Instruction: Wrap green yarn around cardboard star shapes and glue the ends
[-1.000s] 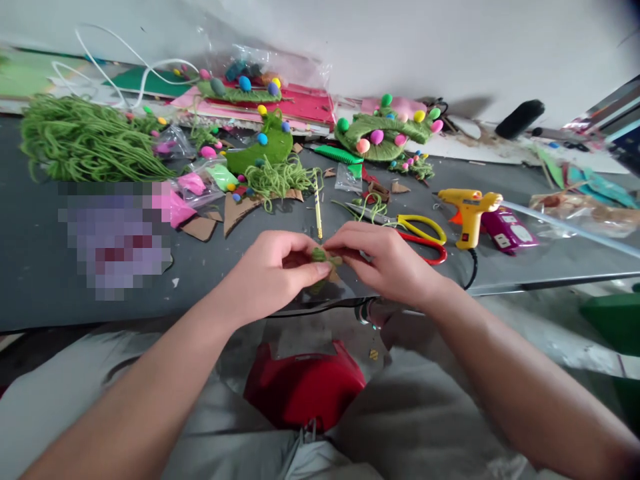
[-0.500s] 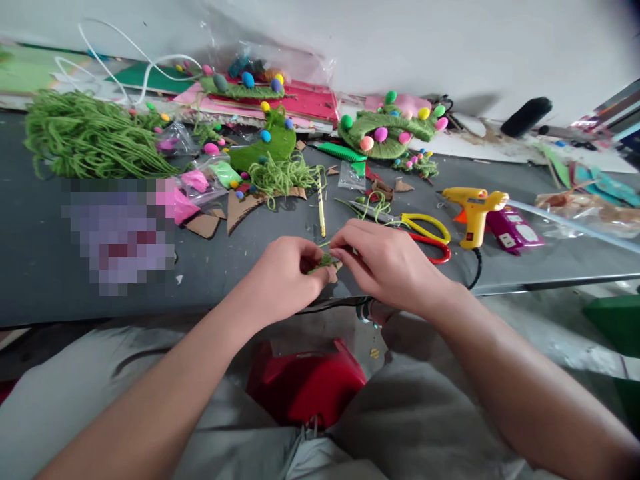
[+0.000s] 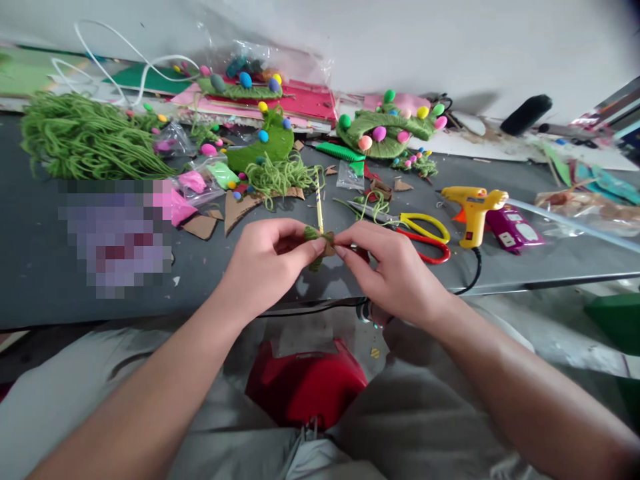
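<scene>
One red stool (image 3: 307, 387) shows between my legs, below the front edge of the one grey bench (image 3: 40, 273). Above that edge my left grip (image 3: 320, 237) is pinched, thumb against finger, on one small card piece (image 3: 329, 251), partly covered in green yarn. My right grip (image 3: 336, 244) is narrow too, its fingertips closed on the piece's right end. One striped pencil (image 3: 319, 203) lies just beyond, with one pair of scissors (image 3: 425, 229) to its right, then one yellow glue gun (image 3: 473, 207) beside one purple packet (image 3: 515, 229). Farther back lie one loose yarn tangle (image 3: 283, 175), one green knife (image 3: 337, 151), one big yarn bundle (image 3: 90, 137) and one green crescent (image 3: 273, 143) with four coloured balls showing.
</scene>
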